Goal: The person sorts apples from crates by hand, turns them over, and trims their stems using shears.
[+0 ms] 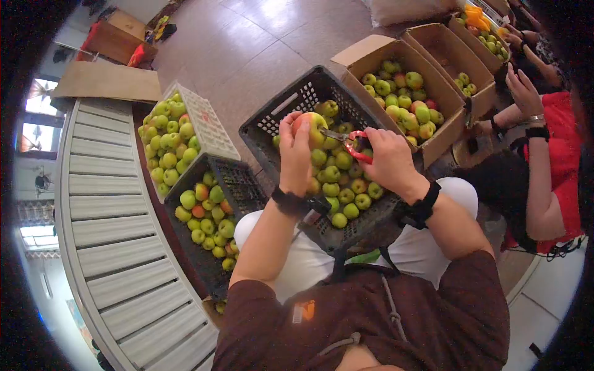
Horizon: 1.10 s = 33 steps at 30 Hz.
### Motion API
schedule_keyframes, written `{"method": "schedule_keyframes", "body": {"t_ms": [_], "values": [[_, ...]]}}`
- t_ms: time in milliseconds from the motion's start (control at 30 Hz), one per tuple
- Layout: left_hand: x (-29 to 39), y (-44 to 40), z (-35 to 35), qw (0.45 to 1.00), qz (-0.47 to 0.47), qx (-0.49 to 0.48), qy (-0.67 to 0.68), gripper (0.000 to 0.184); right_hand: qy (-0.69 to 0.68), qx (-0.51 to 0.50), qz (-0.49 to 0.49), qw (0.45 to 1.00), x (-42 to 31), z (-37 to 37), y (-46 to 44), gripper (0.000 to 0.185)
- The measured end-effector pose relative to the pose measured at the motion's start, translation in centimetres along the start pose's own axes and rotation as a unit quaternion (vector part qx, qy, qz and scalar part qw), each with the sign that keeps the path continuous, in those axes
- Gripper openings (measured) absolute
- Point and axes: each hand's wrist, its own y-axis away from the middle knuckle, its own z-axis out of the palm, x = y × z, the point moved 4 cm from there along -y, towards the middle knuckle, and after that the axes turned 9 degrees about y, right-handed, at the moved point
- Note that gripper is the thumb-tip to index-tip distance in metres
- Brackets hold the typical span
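Observation:
My left hand (296,151) is closed around a red and yellow-green apple (318,128), held up above a black plastic crate (260,127) between my knees. In my right hand (391,157) is a pair of small pruning shears (357,143) with red handles. Their metal blades reach to the apple's side, near its stem end; whether they touch the stem I cannot tell. Below both hands, many green and blushed apples (346,179) lie in the crate. Black bands circle both my wrists.
To the left stand a white crate (213,123) and another black crate (238,179), both holding apples, beside a slatted bench (111,204). Cardboard boxes (365,52) with apples stand at the right. A person in a red top (557,154) sits close on my right.

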Motion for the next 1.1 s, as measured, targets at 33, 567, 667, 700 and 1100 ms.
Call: {"method": "schedule_keyframes", "body": {"t_ms": [33,567,667,700,1100], "values": [[0.0,0.0,0.0,1.000,0.000,-0.001,-0.002,0.024,0.001,0.005,-0.004,1.000,0.0,-0.1,0.0,0.053],[-0.7,0.4,0.0,0.999,0.002,-0.017,-0.028,0.029,0.047,0.017,-0.002,0.999,0.1,0.1,0.2,0.046],[-0.4,0.6,0.3,0.999,-0.009,-0.013,-0.028,0.029,0.049,0.001,0.000,0.999,0.2,0.3,0.2,0.042],[-0.3,0.7,0.4,0.999,-0.014,-0.011,-0.027,0.029,0.050,0.005,-0.002,0.999,0.2,0.3,0.2,0.040],[-0.6,0.9,0.0,0.999,-0.033,-0.002,-0.004,0.026,0.038,0.011,-0.006,0.999,0.2,0.9,0.3,0.027]]}}
